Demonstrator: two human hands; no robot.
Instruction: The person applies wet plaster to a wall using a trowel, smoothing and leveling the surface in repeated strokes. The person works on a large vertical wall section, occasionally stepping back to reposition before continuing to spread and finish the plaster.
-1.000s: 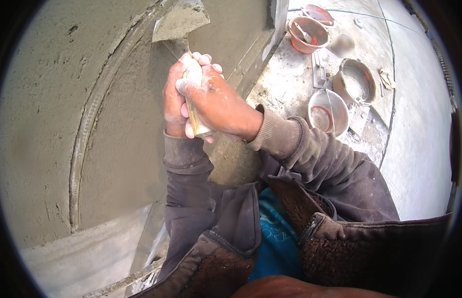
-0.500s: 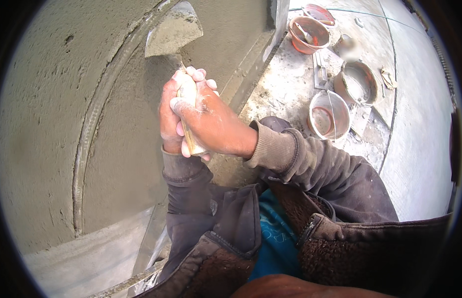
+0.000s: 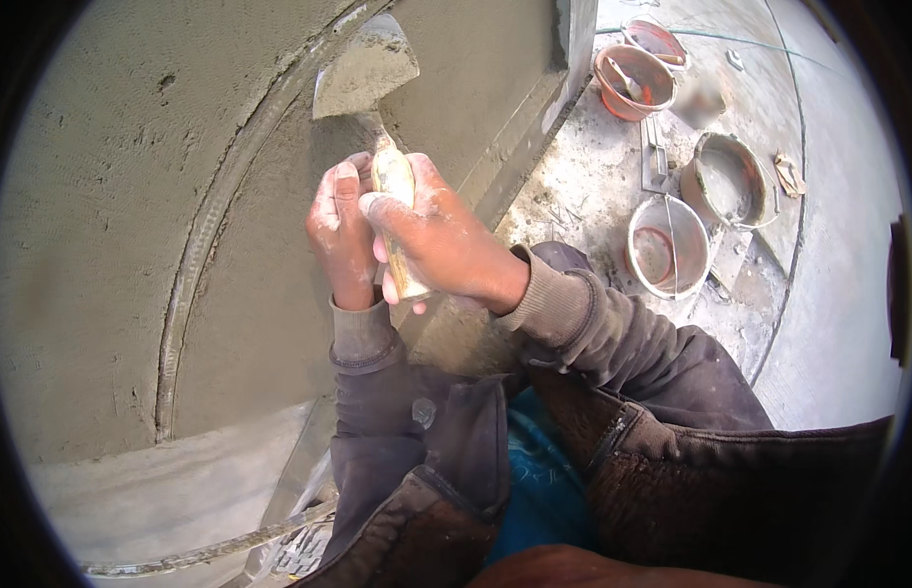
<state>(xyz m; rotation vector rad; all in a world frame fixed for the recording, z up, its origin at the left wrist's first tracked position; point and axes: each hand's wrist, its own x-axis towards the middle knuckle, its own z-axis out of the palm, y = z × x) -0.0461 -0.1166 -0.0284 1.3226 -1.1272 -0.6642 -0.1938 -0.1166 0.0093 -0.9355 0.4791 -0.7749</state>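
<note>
The left hand (image 3: 338, 220) has loosened its wrap around the handle (image 3: 393, 176) of the trowel (image 3: 370, 69). Its fingertips, which poked out past the handle's far side half a second ago, have drawn back and now curl on the handle's left; whether they touch it is unclear. More of the handle's upper end shows as a result. The view has shifted too: the orange bucket (image 3: 623, 110) sits farther right, and more of the rod (image 3: 196, 557) shows at lower left.
</note>
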